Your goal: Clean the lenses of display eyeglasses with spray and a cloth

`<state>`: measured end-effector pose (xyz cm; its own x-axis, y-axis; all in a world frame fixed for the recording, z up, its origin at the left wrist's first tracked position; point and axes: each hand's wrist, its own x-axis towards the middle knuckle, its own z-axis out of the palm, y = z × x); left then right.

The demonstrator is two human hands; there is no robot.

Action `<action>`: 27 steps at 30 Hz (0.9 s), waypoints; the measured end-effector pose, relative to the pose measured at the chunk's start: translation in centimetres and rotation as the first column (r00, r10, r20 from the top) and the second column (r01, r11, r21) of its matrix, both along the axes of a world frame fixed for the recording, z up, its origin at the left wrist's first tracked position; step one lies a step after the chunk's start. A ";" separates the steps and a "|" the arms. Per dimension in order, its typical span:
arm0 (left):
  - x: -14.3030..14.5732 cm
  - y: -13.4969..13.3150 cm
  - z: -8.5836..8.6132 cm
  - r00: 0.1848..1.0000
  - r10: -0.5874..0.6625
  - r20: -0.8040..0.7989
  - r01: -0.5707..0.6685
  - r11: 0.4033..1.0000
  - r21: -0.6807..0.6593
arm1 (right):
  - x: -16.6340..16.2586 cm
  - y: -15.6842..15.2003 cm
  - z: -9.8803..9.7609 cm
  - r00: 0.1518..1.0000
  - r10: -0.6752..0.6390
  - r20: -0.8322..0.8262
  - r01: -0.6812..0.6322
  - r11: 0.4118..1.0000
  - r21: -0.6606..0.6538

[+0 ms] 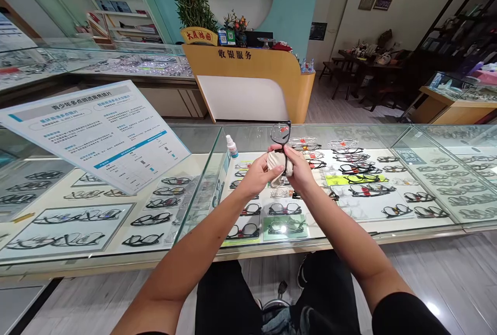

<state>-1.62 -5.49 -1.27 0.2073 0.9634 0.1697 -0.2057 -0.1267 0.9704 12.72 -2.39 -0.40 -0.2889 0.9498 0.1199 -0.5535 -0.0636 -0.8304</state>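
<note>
Both my hands are held together above a glass display case. My left hand is closed on a pale cleaning cloth, which wraps one lens of a pair of black-framed glasses. My right hand grips the glasses at the frame beside the cloth. The other lens points upward, uncovered. Just left of my hands, a small white spray bottle stands on the glass top. Under the glass, rows of eyeglass frames lie below my wrists.
A large printed sheet with blue headings stands tilted on the case at the left. Beyond the case is a wooden cashier counter with a plant on it. More display cases stand at the far right and far left.
</note>
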 end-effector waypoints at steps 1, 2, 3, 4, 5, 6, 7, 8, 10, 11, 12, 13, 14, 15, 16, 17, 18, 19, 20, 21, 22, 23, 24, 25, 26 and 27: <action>0.2 0.0 -0.1 1.000 0.025 -0.005 -0.025 1.000 -0.001 | -0.1 -0.1 0.0 1.000 0.002 -0.006 -0.002 1.000 0.001; 0.3 -0.1 -0.2 0.999 0.051 -0.007 -0.051 0.999 -0.001 | -0.2 -0.2 -0.1 1.000 0.002 -0.007 -0.002 1.000 0.004; 0.4 -0.1 -0.3 0.997 0.073 -0.005 -0.073 0.997 -0.005 | -0.3 -0.4 -0.1 1.000 0.002 -0.003 -0.002 1.000 0.008; 0.5 -0.1 -0.4 0.996 0.093 0.002 -0.093 0.996 -0.013 | -0.4 -0.5 -0.2 1.000 0.000 0.005 0.000 1.000 0.013; 0.6 -0.2 -0.4 0.994 0.109 0.011 -0.109 0.994 -0.026 | -0.4 -0.6 -0.2 1.000 -0.001 0.018 0.000 1.000 0.019; 0.8 -0.2 -0.4 0.992 0.124 0.019 -0.123 0.992 -0.040 | -0.5 -0.7 -0.2 0.999 0.001 0.033 -0.002 1.000 0.023; 0.9 -0.3 -0.4 0.989 0.141 0.031 -0.140 0.989 -0.053 | -0.5 -0.8 -0.3 0.999 0.008 0.049 -0.009 1.000 0.025; 1.0 -0.3 -0.4 0.986 0.162 0.043 -0.159 0.985 -0.062 | -0.6 -0.8 -0.4 0.998 0.019 0.064 -0.020 0.999 0.027; 1.2 -0.5 -0.4 0.976 0.207 0.070 -0.202 0.977 -0.068 | -0.7 -1.0 -0.5 0.995 0.041 0.088 -0.045 0.998 0.040; 1.3 -0.5 -0.3 0.970 0.229 0.084 -0.223 0.972 -0.070 | -0.7 -1.0 -0.6 0.994 0.043 0.098 -0.049 0.997 0.056; 1.4 -0.6 -0.3 0.964 0.246 0.098 -0.240 0.968 -0.072 | -0.8 -1.1 -0.7 0.993 0.037 0.108 -0.046 0.996 0.076; 1.5 -0.6 -0.3 0.960 0.259 0.109 -0.252 0.965 -0.076 | -0.8 -1.1 -0.7 0.992 0.025 0.122 -0.038 0.994 0.099; 1.6 -0.6 -0.3 0.956 0.267 0.119 -0.259 0.963 -0.080 | -0.7 -1.2 -0.7 0.990 0.008 0.139 -0.025 0.992 0.124; 1.7 -0.6 -0.3 0.953 0.275 0.130 -0.265 0.960 -0.084 | -0.7 -1.2 -0.7 0.987 -0.012 0.158 -0.012 0.989 0.148; 1.7 -0.6 -0.3 0.949 0.282 0.140 -0.271 0.958 -0.090 | -0.6 -1.3 -0.6 0.984 -0.031 0.178 0.001 0.985 0.170; 1.8 -0.6 -0.3 0.946 0.288 0.146 -0.276 0.956 -0.097 | -0.6 -1.3 -0.5 0.980 -0.048 0.194 0.011 0.982 0.190; 1.8 -0.6 -0.3 0.943 0.297 0.149 -0.283 0.953 -0.104 | -0.5 -1.4 -0.4 0.977 -0.060 0.204 0.017 0.978 0.206; 1.8 -0.6 -0.3 0.940 0.307 0.149 -0.293 0.950 -0.110 | -0.5 -1.4 -0.3 0.976 -0.066 0.209 0.020 0.976 0.217; 1.8 -0.7 -0.3 0.938 0.316 0.145 -0.302 0.947 -0.114 | -0.4 -1.5 -0.2 0.976 -0.065 0.209 0.018 0.976 0.219; 1.8 -0.7 -0.3 0.936 0.322 0.140 -0.308 0.944 -0.116 | -0.4 -1.5 -0.2 0.977 -0.057 0.205 0.013 0.978 0.210; 1.8 -0.7 -0.2 0.936 0.327 0.133 -0.313 0.943 -0.116 | -0.4 -1.5 -0.1 0.980 -0.044 0.196 0.005 0.981 0.194; 1.8 -0.7 -0.1 0.936 0.328 0.128 -0.315 0.942 -0.114 | -0.4 -1.4 -0.1 0.982 -0.027 0.184 -0.005 0.985 0.173; 1.8 -0.8 -0.1 0.938 0.324 0.125 -0.312 0.944 -0.113 | -0.4 -1.4 -0.1 0.985 -0.013 0.170 -0.013 0.988 0.151; 1.7 -0.8 0.0 0.940 0.317 0.123 -0.305 0.946 -0.112 | -0.4 -1.3 -0.1 0.988 0.000 0.154 -0.020 0.991 0.130; 1.7 -0.8 0.1 0.943 0.309 0.125 -0.296 0.949 -0.111 | -0.3 -1.2 -0.1 0.991 0.010 0.137 -0.026 0.993 0.114; 1.7 -0.8 0.1 0.946 0.298 0.130 -0.285 0.952 -0.111 | -0.3 -1.1 -0.1 0.993 0.018 0.121 -0.031 0.994 0.102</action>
